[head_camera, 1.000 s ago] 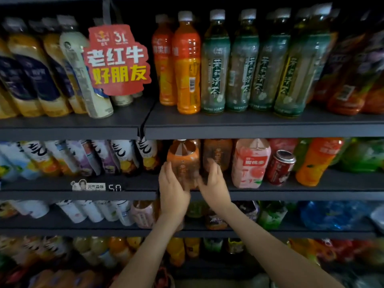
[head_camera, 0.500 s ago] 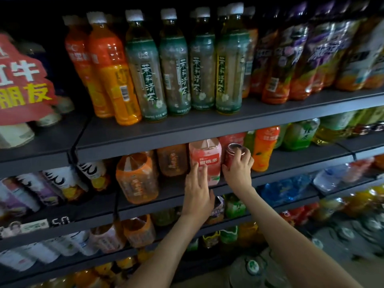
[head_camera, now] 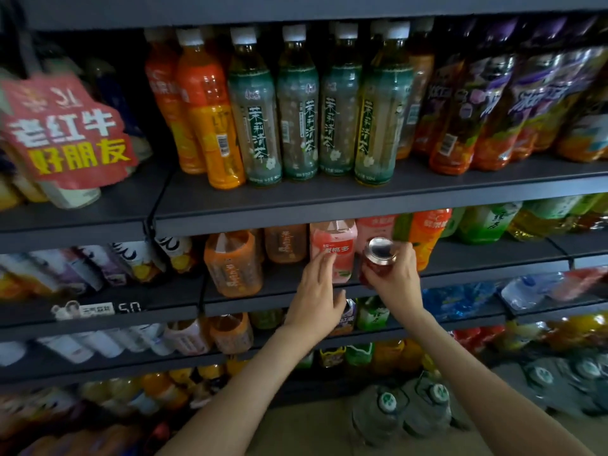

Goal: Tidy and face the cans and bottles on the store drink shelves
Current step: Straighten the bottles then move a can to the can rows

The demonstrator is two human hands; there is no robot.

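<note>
Head view: dark, matte metal shelves (head_camera: pixel 329 205) carry rows of glossy plastic bottles, with tall, white-capped jasmine tea bottles (head_camera: pixel 260 126) on the upper tier. On the middle shelf stands a squarish pink peach drink bottle (head_camera: pixel 334 248). The left hand (head_camera: pixel 316 297) lays nearly straight fingers against its label. Just right of it, the right hand (head_camera: pixel 398 281) curls round a small red can (head_camera: pixel 378 261), tilted with its silvery top showing. Since half a second ago, the can has come nearer the shelf's front edge.

Right hand (head_camera: pixel 396 281) has tipped red can (head_camera: pixel 378 258) forward
</note>
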